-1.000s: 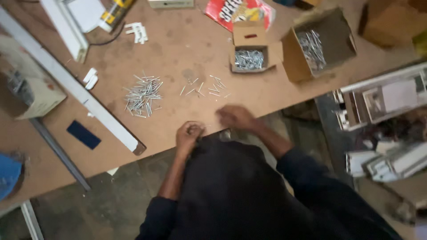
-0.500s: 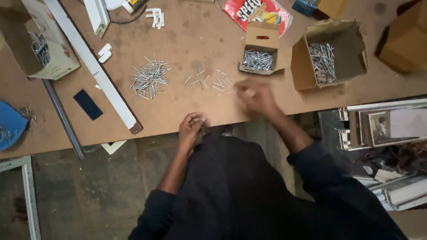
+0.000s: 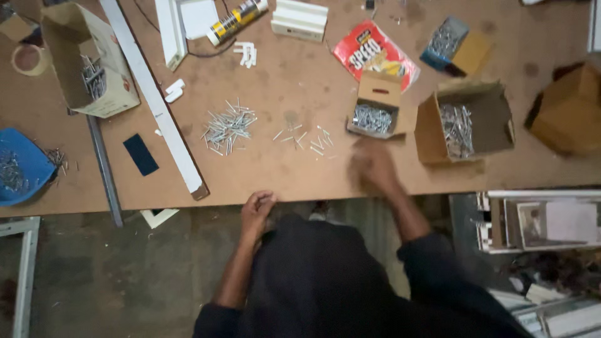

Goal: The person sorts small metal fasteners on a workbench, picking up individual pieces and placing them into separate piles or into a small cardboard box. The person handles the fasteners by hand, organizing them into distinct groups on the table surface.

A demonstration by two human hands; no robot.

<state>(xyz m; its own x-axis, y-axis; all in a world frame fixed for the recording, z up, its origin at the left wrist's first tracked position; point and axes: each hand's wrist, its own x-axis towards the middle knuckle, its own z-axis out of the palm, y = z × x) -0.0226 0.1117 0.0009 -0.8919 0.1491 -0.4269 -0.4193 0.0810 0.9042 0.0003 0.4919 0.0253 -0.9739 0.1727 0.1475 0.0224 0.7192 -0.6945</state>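
Observation:
My left hand (image 3: 256, 209) rests at the near edge of the brown table (image 3: 300, 94), fingers curled in; whether it holds anything is hidden. Blurred by motion, my right hand (image 3: 370, 166) is over the table just below a small open cardboard box of screws (image 3: 373, 117). A few loose screws (image 3: 307, 139) lie left of that hand. A larger heap of screws (image 3: 226, 125) lies further left.
A bigger open box of screws (image 3: 463, 125) stands right of the small one, with a closed brown box (image 3: 566, 109) beyond. A red packet (image 3: 374, 53), a white strip (image 3: 153, 94), a tall box (image 3: 87, 62) and a blue tray (image 3: 19, 166) lie around.
My right hand has travelled from the table edge up and right toward the small screw box. The left hand stays at the edge. The view has shifted.

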